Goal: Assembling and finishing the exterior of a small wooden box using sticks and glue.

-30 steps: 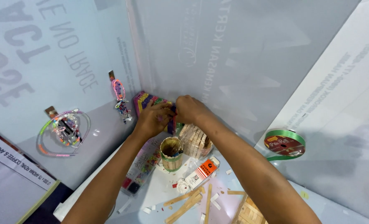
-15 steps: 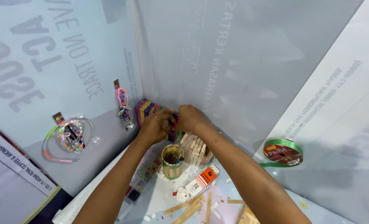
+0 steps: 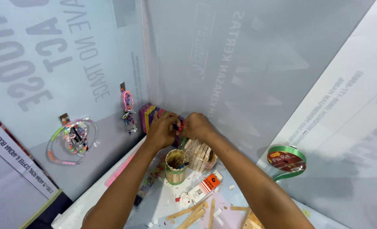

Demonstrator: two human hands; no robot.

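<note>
Both hands, left [image 3: 162,131] & right [image 3: 198,126], pinch a bead string [image 3: 180,125] between fingertips, held above the stick cup [image 3: 176,166]. If the grip slips, beads could scatter onto the cluttered surface [image 3: 171,199] or into the cup.

Small beaded piece [image 3: 180,125] mostly hidden between left hand [image 3: 162,130] and right hand [image 3: 199,126]; their grip is unclear. Wooden sticks [image 3: 252,220] cut off at the near edge.
</note>
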